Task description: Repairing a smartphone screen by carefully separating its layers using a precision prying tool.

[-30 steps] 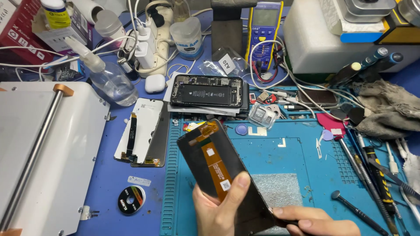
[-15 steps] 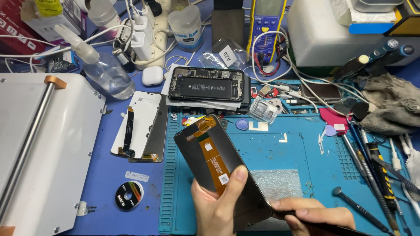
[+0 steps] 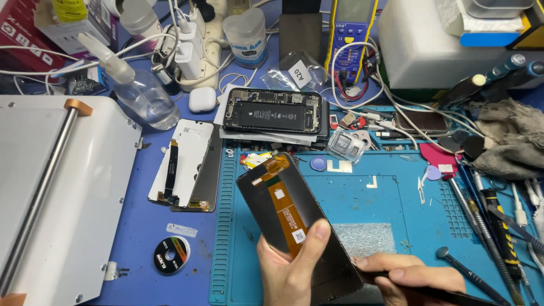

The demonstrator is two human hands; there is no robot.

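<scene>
The left hand (image 3: 292, 269) is clamped on a thin, fragile phone display panel (image 3: 297, 226) tilted above the blue mat (image 3: 374, 209), best gripped by its edges, while the right hand (image 3: 416, 277) pinches a dark tool (image 3: 447, 294) at its lower edge.

Blue bench (image 3: 170, 249) | teal mat (image 3: 385, 204) | opened phone (image 3: 273, 111) (possibly on papers) | tape roll (image 3: 171, 255)

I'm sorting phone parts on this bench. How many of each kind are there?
Display panels, back side up: 2, one in the left hand at, one lying on the table at
Opened phones showing the battery: 1
Total: 3
</scene>
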